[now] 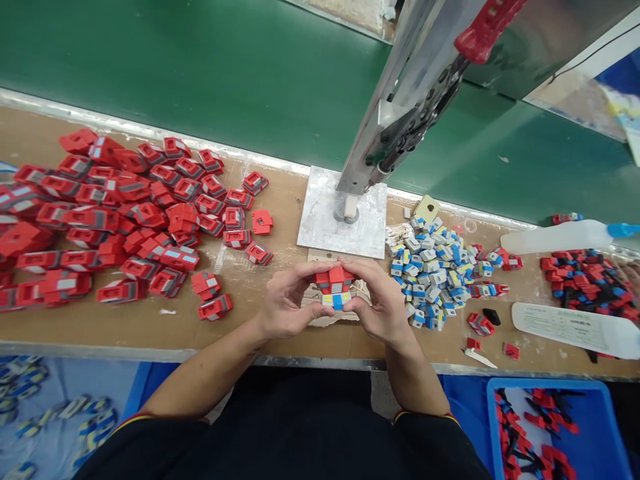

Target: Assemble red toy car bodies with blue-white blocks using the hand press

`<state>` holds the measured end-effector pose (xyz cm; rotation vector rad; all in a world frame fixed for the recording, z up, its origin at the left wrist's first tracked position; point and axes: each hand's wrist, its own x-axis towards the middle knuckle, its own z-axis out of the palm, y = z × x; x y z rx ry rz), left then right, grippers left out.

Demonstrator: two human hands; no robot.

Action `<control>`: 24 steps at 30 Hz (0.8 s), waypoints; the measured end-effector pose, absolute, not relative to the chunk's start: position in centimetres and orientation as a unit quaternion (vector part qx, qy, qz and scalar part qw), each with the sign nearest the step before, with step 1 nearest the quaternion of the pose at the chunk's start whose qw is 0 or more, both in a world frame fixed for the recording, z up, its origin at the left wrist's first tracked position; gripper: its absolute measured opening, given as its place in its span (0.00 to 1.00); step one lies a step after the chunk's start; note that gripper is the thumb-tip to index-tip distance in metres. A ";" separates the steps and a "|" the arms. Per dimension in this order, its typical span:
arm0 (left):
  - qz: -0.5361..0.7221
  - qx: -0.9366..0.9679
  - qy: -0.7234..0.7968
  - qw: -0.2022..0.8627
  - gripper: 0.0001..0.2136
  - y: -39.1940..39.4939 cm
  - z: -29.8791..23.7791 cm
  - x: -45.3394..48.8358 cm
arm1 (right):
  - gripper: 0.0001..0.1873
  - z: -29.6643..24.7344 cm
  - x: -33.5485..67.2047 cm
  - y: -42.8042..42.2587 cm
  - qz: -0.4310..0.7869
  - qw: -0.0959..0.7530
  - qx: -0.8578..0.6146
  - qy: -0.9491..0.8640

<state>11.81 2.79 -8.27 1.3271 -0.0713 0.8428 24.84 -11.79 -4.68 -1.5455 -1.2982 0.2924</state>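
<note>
Both of my hands meet over the wooden bench (165,320), pinching one small toy assembly (336,287): a red top part with a white, yellow and blue piece under it. My left hand (287,300) grips its left side with curled fingers. My right hand (383,300) grips its right side the same way. The assembly is held just above a pale scrap of card on the bench, in front of the press's metal base plate (320,220).
A big pile of red and grey toy parts (110,213) covers the left of the bench. Small white, blue and yellow pieces (433,267) are heaped to the right. A hand press (400,113) stands behind. White bottles (565,237) and a blue tray (550,427) are at the right.
</note>
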 end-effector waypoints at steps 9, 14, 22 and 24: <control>0.332 0.561 0.017 0.758 0.27 3.4 -6.9 11.9 | 0.34 -4.2 26.6 -11.5 0.050 0.487 -0.606 -0.627; 0.385 0.622 0.077 0.677 0.24 2.0 -6.0 12.1 | 0.33 -4.3 26.2 -11.7 0.049 0.446 -0.602 -0.660; 0.404 0.651 -0.019 0.642 0.33 1.3 -5.1 13.1 | 0.36 -6.8 26.0 -11.8 0.033 0.584 -0.559 -0.588; 0.398 0.635 -0.037 0.660 0.30 1.1 -4.8 13.6 | 0.35 -7.2 26.1 -11.8 0.025 0.578 -0.583 -0.570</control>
